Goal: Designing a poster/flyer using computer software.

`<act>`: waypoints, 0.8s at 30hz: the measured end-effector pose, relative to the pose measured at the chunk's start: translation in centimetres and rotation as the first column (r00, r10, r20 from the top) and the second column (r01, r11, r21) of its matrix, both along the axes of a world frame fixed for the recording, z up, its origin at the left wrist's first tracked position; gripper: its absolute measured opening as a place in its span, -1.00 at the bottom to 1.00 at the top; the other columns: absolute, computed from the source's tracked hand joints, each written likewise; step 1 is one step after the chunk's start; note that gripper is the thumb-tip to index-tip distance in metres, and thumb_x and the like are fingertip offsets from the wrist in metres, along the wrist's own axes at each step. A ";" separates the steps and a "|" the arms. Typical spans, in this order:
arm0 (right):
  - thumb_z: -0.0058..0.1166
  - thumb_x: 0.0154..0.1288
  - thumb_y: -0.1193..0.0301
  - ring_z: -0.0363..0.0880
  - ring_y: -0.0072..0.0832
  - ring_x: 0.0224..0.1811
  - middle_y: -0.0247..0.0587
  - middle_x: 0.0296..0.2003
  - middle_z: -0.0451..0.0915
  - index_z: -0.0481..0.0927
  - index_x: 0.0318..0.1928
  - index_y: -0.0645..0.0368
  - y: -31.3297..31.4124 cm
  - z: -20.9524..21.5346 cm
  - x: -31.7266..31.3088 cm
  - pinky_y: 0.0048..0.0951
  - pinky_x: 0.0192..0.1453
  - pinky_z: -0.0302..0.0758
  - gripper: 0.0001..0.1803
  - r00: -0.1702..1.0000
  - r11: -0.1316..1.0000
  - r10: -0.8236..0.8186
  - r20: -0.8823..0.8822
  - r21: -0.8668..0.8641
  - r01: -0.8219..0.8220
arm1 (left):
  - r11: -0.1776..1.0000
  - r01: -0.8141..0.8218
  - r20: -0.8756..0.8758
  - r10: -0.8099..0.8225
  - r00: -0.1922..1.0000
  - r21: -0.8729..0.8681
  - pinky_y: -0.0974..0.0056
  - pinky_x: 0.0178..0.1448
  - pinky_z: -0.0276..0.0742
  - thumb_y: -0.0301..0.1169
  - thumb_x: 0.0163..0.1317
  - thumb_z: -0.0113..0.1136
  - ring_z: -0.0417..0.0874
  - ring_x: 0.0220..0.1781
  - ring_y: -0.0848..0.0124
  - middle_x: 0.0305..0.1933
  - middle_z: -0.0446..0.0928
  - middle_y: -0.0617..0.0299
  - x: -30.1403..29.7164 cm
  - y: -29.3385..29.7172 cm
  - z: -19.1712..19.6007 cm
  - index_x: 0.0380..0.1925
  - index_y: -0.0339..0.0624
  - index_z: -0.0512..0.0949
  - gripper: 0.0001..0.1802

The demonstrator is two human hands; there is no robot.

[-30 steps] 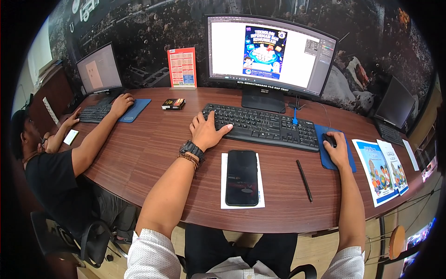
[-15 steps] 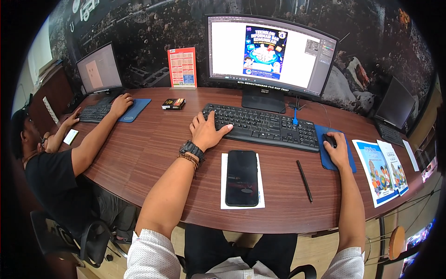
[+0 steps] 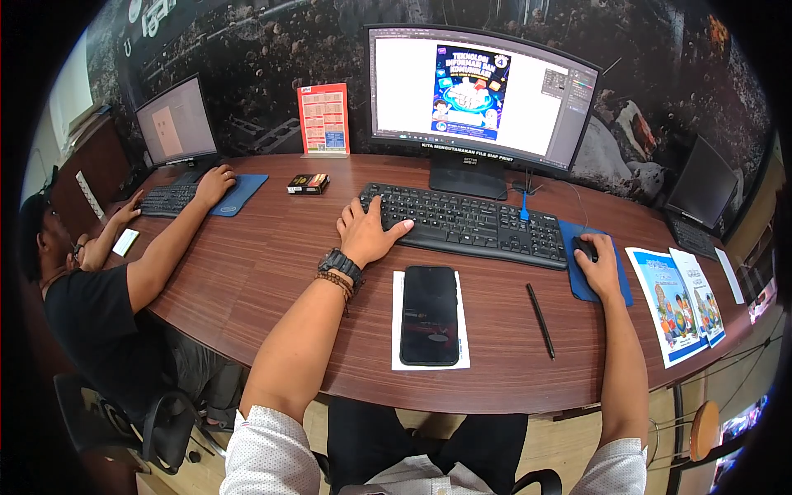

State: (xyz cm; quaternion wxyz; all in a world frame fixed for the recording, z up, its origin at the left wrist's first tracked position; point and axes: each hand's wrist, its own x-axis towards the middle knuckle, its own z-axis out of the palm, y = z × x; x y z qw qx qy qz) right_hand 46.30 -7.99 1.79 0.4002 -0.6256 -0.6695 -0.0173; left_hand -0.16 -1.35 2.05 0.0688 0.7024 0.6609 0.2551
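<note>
My left hand (image 3: 365,232) rests on the left end of a black keyboard (image 3: 470,218), its fingers spread over the keys. A dark watch and beaded bracelets circle that wrist. At the right, my right hand (image 3: 600,262) is wrapped over a black computer mouse (image 3: 586,247) on a blue mouse pad (image 3: 581,284). Behind the keyboard stands a wide monitor (image 3: 404,91) showing a blue cover design in an editing window. Closer to me, a black smartphone (image 3: 429,315) lies on a white paper (image 3: 464,355). A black pen (image 3: 540,322) lies to its right.
A small dark box (image 3: 308,184) and a red-and-white card stand (image 3: 323,120) are left of the monitor. Printed booklets (image 3: 672,309) lie at the right edge, near another monitor (image 3: 703,183). A co-worker (image 3: 99,330) sits at the left, using a keyboard (image 3: 169,200) and mouse.
On the monitor, the white shape in the middle of the cover design looks different, with less white outline. Both my hands stay in the same places.
</note>
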 end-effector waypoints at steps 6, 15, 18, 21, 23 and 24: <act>0.25 0.15 0.38 0.48 -0.17 0.10 -0.11 -0.02 0.48 0.60 0.01 0.20 0.0 0.1 -0.1 -0.23 0.24 0.40 -0.61 1.000 1.000 -0.004 -0.004 -0.003 0.004 | 1.000 0.003 0.000 -0.003 1.000 0.012 -0.24 0.52 -0.12 0.37 0.18 0.15 0.01 0.52 -0.28 0.43 0.09 -0.40 -0.1 0.0 -0.1 0.43 -0.29 0.23 0.08; 0.26 0.13 0.39 0.49 -0.17 0.09 -0.10 -0.03 0.48 0.60 0.00 0.21 0.1 -0.1 0.1 -0.24 0.23 0.41 -0.60 1.000 1.000 -0.001 -0.003 0.007 0.001 | 1.000 -0.006 -0.015 0.007 1.000 0.008 -0.25 0.52 -0.14 0.37 0.19 0.14 -0.01 0.53 -0.28 0.44 0.08 -0.41 0.0 0.1 -0.2 0.43 -0.31 0.22 0.09; 0.26 0.13 0.39 0.48 -0.17 0.09 -0.10 -0.03 0.48 0.60 -0.01 0.21 0.1 -0.1 0.1 -0.24 0.23 0.41 -0.61 1.000 1.000 0.006 0.004 0.014 -0.006 | 1.000 -0.007 -0.012 0.007 1.000 0.008 -0.24 0.52 -0.15 0.36 0.19 0.14 -0.01 0.52 -0.27 0.44 0.08 -0.40 0.0 0.1 -0.2 0.43 -0.31 0.22 0.08; 0.26 0.13 0.40 0.49 -0.17 0.09 -0.10 -0.03 0.48 0.60 -0.01 0.20 0.0 0.0 0.0 -0.24 0.23 0.41 -0.61 1.000 1.000 0.007 0.007 0.015 -0.007 | 1.000 0.002 0.000 -0.002 1.000 0.011 -0.24 0.52 -0.15 0.35 0.19 0.15 -0.01 0.52 -0.27 0.44 0.08 -0.39 0.0 0.0 -0.1 0.43 -0.31 0.23 0.08; 0.26 0.13 0.40 0.49 -0.16 0.09 -0.11 -0.03 0.48 0.60 -0.01 0.20 0.0 0.0 0.1 -0.23 0.23 0.41 -0.62 1.000 1.000 0.002 0.002 0.012 -0.002 | 1.000 0.002 0.000 -0.002 1.000 0.008 -0.24 0.52 -0.15 0.35 0.19 0.15 -0.01 0.52 -0.26 0.44 0.09 -0.38 0.1 0.0 0.0 0.43 -0.31 0.23 0.07; 0.26 0.13 0.40 0.49 -0.16 0.09 -0.11 -0.03 0.48 0.60 -0.01 0.20 0.1 -0.1 0.2 -0.23 0.23 0.41 -0.62 1.000 1.000 0.005 0.004 0.016 -0.005 | 1.000 0.001 -0.001 -0.001 1.000 0.004 -0.23 0.52 -0.15 0.35 0.19 0.15 0.00 0.52 -0.26 0.43 0.09 -0.38 0.1 0.0 -0.1 0.43 -0.31 0.23 0.07</act>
